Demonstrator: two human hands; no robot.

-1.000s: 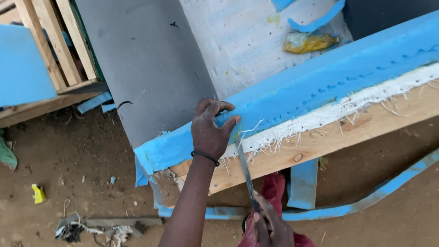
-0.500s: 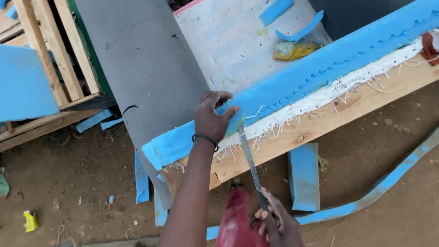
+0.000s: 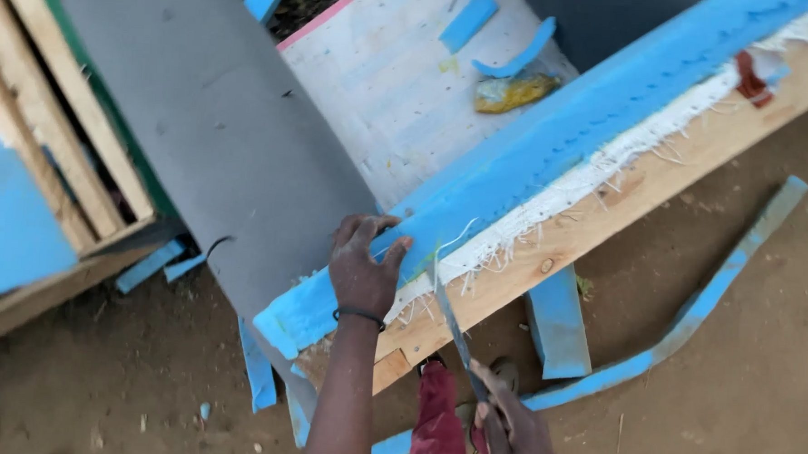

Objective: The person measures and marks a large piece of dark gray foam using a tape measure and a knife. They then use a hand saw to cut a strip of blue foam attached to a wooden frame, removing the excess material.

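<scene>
Head view looks down on a big grey sheet point(image 3: 217, 146) leaning at left, beside a pale board point(image 3: 400, 100) with blue scraps. Across them runs a long wooden plank point(image 3: 605, 208) topped with a blue foam strip point(image 3: 553, 138) and frayed white cloth point(image 3: 597, 167). On the foam's near end the left hand point(image 3: 364, 269) presses flat, fingers spread. Lower down, the right hand point(image 3: 513, 431) is closed around a thin blade point(image 3: 452, 324) whose tip meets the foam's edge.
</scene>
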